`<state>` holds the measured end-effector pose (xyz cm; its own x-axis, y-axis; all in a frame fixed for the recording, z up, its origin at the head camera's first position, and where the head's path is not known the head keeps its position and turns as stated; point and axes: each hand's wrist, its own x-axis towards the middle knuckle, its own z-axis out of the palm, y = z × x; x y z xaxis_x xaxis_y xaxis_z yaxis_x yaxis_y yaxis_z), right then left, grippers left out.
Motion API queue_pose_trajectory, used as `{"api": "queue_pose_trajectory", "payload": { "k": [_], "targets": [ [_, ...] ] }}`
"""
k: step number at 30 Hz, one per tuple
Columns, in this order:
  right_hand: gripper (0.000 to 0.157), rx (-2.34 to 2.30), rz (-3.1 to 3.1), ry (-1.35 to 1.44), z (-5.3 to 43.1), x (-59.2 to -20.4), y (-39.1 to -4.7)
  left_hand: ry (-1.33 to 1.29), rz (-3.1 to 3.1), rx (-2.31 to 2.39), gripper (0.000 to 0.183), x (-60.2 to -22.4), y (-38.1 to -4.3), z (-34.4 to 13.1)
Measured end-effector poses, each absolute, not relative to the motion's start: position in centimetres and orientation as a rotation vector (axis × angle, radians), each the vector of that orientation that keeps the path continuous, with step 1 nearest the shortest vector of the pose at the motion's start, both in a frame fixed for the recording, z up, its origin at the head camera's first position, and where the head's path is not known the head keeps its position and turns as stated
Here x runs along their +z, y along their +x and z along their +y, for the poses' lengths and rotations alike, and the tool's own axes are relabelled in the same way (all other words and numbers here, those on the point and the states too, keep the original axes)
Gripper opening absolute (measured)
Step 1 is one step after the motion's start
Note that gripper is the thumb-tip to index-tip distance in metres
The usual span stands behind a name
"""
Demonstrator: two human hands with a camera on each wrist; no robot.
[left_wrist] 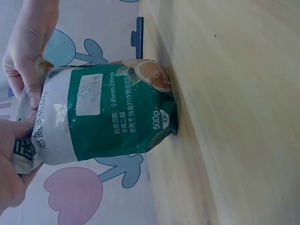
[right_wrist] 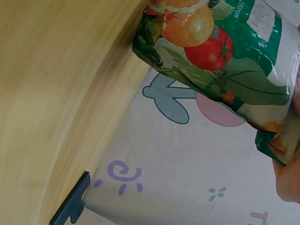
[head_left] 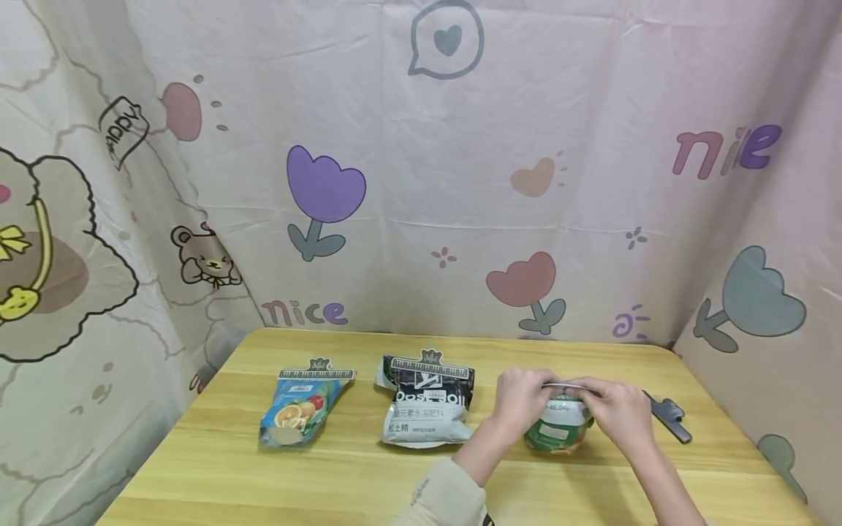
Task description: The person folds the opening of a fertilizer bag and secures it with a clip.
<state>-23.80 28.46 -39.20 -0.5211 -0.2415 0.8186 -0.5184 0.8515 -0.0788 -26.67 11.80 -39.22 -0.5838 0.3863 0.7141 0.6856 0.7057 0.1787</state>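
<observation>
Both hands hold the top edge of a green-and-white fertilizer bag (head_left: 558, 427) that stands upright on the table. My left hand (head_left: 520, 398) pinches the edge on its left side, and my right hand (head_left: 615, 409) does so on the right. In the left wrist view the bag (left_wrist: 108, 108) carries a 500g mark and printed fruit; the left hand (left_wrist: 11, 159) and right hand (left_wrist: 30, 51) grip its white upper part. Tomato and orange pictures show on the bag (right_wrist: 206, 51) in the right wrist view, where the right hand (right_wrist: 288, 180) is partly visible.
A black sealing clip (head_left: 669, 416) lies right of the bag. Leftward stand a black-and-white bag (head_left: 427, 420) with a clip (head_left: 430, 365) along its top and a blue fruit-print bag (head_left: 299, 413), also clipped. A patterned cloth hangs behind the wooden table (head_left: 263, 497).
</observation>
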Motion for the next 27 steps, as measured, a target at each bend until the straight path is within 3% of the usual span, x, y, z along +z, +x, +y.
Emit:
{"api": "queue_pose_trajectory", "payload": {
  "k": [19, 27],
  "targets": [
    [0.011, 0.439, -2.253, 0.459, 28.3, -39.2, -23.4, -0.755, -2.203, -0.542, 0.022, -40.6, -26.3, 12.3],
    [0.061, 0.291, -2.052, 0.410, 27.2, -40.2, -24.5, -0.614, -2.177, -0.515, 0.018, -40.9, -26.3, 13.2]
  ]
}}
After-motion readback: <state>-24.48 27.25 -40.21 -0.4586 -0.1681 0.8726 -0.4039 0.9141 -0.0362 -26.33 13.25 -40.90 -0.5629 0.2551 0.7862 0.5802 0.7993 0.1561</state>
